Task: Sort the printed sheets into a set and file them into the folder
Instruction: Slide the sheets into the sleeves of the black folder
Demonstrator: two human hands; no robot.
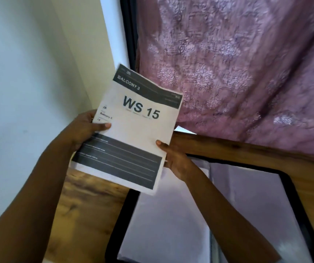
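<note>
While hands (84, 128) (173, 160) hold sheet (139, 130), its header (146, 86) points away.

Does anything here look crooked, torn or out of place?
Nothing much. The printed sheets are held askew by the left hand and right hand above the open folder, not yet filed.

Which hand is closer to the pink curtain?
Right. The right hand grips the printed paper on the edge toward the curtain, just below it. The left hand holds the opposite edge, by the white wall.
</note>
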